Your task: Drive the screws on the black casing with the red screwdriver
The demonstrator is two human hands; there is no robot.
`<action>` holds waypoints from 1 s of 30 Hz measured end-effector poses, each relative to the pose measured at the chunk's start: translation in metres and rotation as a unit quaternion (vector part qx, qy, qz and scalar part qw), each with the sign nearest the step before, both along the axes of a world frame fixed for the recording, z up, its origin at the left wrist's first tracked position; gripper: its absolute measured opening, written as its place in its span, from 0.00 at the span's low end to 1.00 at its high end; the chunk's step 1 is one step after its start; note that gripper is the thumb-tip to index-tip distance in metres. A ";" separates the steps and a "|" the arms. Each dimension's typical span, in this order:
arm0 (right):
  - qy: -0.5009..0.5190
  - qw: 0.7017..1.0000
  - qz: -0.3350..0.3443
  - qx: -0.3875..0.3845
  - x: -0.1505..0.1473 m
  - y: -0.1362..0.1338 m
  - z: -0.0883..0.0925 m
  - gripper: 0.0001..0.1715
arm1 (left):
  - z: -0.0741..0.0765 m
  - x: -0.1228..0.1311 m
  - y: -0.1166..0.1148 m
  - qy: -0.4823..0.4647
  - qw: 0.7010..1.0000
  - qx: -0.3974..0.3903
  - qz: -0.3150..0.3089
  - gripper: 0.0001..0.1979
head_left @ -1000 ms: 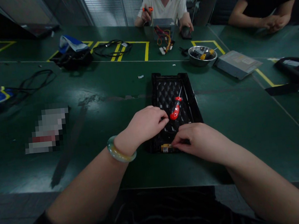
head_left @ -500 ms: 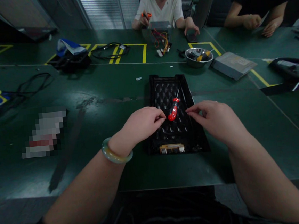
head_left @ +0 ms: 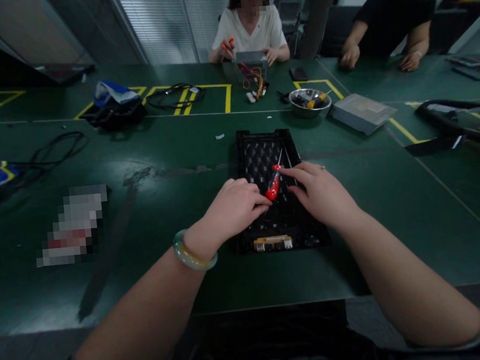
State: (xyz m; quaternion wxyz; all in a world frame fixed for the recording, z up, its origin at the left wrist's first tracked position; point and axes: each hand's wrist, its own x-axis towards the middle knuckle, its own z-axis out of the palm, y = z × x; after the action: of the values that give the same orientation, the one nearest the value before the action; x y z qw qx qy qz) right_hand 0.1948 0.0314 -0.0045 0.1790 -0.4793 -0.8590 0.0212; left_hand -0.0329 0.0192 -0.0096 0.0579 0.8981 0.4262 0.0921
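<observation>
A red and black screwdriver (head_left: 273, 185) lies slantwise in a black plastic housing (head_left: 316, 235) with a studded floor, its thin shaft pointing away from me. My left hand (head_left: 238, 207), a jade-like bangle on its wrist, has thumb and fingers closed beside the handle's butt end. What those fingertips pinch, if anything, is too small to make out. Over the housing's right wall, my right hand (head_left: 323, 190) has thumb and forefinger apart; the forefinger reaches the screwdriver's collar. A small tan circuit board (head_left: 273, 242) with metal ports sits at the housing's near end.
Beyond the housing stand a metal bowl (head_left: 310, 104) of tools and a grey metal box (head_left: 362, 112). A blurred-out flat item (head_left: 76, 225) lies left. Cables (head_left: 176, 98) and a blue-and-white bundle (head_left: 113, 96) are farther back. Two people sit across the table, one behind a wired box (head_left: 250, 61).
My right hand has moved left and opened its fingers toward the screwdriver's collar. My left fingertips have come to the handle's end. Across the table, both people's hands have shifted.
</observation>
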 end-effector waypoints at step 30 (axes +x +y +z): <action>-0.060 0.995 0.076 0.007 -0.005 0.013 -0.009 0.25 | 0.038 -0.019 -0.018 0.008 0.989 -0.110 -0.095 0.05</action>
State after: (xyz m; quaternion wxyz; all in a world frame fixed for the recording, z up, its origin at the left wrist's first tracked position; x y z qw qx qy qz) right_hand 0.1895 0.0442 -0.0136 0.1286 -0.4118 -0.9022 0.0004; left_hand -0.0524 0.0012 0.0282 0.1615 0.9232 0.3473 0.0310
